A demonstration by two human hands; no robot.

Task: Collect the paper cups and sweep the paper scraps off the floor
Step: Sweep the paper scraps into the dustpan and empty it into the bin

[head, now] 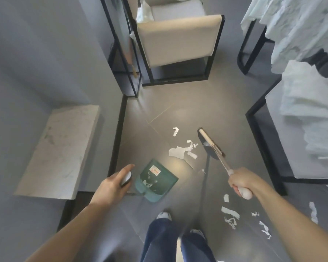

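Observation:
My right hand (240,183) grips the white end of a broom handle; the broom head (209,143) rests on the grey floor to the right of a cluster of white paper scraps (180,151). My left hand (114,183) holds the top of the handle of a green dustpan (156,179), which stands on the floor left of the scraps with a few scraps inside. More paper scraps (231,214) lie at lower right near my feet. No paper cups are visible.
A beige chair with a black frame (178,40) stands ahead. A marble-topped ledge (59,152) is at left. Black-framed furniture draped in white cloth (307,103) lines the right. My legs and shoes (164,216) are at the bottom centre.

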